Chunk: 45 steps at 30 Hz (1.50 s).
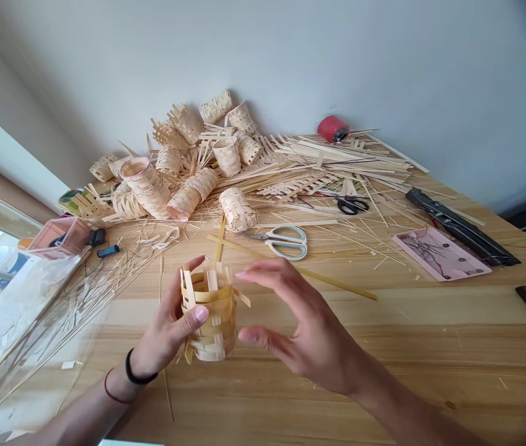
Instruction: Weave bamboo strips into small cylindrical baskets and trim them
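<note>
A small woven basket (216, 316) of pale and yellowish strips stands upright at the front of the table, with loose strip ends sticking up from its rim. My left hand (176, 316) wraps round its left side, thumb on the front. To its right, my right hand (290, 316) is held with fingers and thumb apart, the tips close to the basket's side and rim. Whether those tips touch it I cannot tell. White-handled scissors (287, 243) lie behind the basket, beside a long yellowish strip (341, 286).
Several finished and part-woven baskets (146, 186) are heaped at the back left. Loose strips (346, 155) spread behind. Black scissors (353, 205), a red spool (332, 128), a pink tray (439, 254) and a long black tool (462, 226) lie right; a pink box (61, 236) stands left.
</note>
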Each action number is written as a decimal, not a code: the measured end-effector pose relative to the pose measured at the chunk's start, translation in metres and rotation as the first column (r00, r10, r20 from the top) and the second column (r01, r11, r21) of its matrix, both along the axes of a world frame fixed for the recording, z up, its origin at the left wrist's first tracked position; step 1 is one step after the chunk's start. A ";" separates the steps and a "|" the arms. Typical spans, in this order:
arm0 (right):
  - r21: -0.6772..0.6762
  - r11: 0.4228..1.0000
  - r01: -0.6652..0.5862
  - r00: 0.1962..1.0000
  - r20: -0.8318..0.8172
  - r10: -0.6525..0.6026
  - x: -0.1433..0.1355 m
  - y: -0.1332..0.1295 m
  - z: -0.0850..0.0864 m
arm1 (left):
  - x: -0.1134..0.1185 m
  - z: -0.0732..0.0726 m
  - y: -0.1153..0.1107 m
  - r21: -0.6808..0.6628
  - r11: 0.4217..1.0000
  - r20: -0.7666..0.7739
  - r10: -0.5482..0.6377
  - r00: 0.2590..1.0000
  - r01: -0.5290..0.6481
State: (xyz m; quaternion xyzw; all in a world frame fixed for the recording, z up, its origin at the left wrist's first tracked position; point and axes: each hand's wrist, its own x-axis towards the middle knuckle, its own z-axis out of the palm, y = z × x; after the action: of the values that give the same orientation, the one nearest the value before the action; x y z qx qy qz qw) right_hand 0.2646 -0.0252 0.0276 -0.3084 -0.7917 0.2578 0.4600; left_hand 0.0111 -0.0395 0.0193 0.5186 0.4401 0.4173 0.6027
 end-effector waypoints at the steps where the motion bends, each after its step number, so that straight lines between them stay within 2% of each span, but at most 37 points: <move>1: -0.022 0.999 -0.027 0.999 0.028 0.027 0.000 0.000 -0.001 | 0.000 -0.001 0.000 -0.033 0.999 0.039 0.012 0.999 -0.010; 7: -0.103 0.983 -0.153 0.976 0.142 0.167 -0.004 -0.002 -0.009 | 0.003 0.000 0.002 -0.159 0.986 0.179 0.083 0.980 -0.055; 11: -0.073 0.981 -0.182 0.968 0.163 0.192 -0.008 -0.003 -0.013 | 0.004 0.003 0.003 -0.225 0.974 0.227 0.056 0.972 -0.004; 15: -0.017 0.984 -0.177 0.975 0.137 0.177 -0.012 -0.006 -0.016 | 0.005 0.002 0.004 -0.232 0.973 0.149 0.025 0.989 0.010; 17: -0.013 0.989 -0.147 0.984 0.103 0.148 -0.012 -0.005 -0.015 | 0.003 0.000 0.006 -0.114 0.993 0.056 0.041 0.998 -0.034; 19: -0.015 0.996 -0.088 0.992 0.095 0.089 -0.009 -0.004 -0.013 | -0.001 0.000 0.009 0.147 0.985 -0.034 0.096 0.995 -0.091; 21: -0.011 0.999 -0.035 0.993 0.113 0.036 -0.005 -0.002 -0.010 | -0.005 0.001 0.010 0.441 0.896 -0.168 0.141 0.976 -0.054; 23: 0.004 1.000 -0.018 0.992 0.127 0.017 -0.002 0.000 -0.008 | -0.007 0.002 0.009 0.592 0.798 -0.390 0.163 0.906 0.111; 25: 0.015 1.000 -0.017 0.991 0.133 0.014 -0.001 0.000 -0.006 | -0.005 0.003 0.006 0.615 0.741 -0.563 0.170 0.809 0.272; 27: 0.018 1.000 -0.018 0.989 0.144 0.015 -0.003 0.000 -0.005 | -0.001 0.002 0.003 0.599 0.717 -0.641 0.162 0.750 0.357; 31: 0.041 0.999 -0.035 0.987 0.156 0.029 -0.006 -0.001 -0.007 | 0.006 0.002 0.001 0.565 0.746 -0.681 0.182 0.709 0.352; 38: -0.040 0.997 -0.069 0.987 0.143 0.074 -0.002 0.000 -0.010 | 0.001 0.006 -0.001 0.584 0.752 -0.632 0.187 0.752 0.305; 45: 0.045 0.997 -0.061 0.994 0.089 0.056 -0.003 0.002 -0.013 | -0.003 -0.005 -0.002 0.634 0.728 -0.590 0.240 0.771 0.259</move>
State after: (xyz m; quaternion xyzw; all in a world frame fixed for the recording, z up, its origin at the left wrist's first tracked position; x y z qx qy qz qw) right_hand 0.2620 -0.0230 0.0141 -0.2852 -0.8257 0.2386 0.4243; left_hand 0.0084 -0.0410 0.0138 0.8148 0.4285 0.3446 0.1839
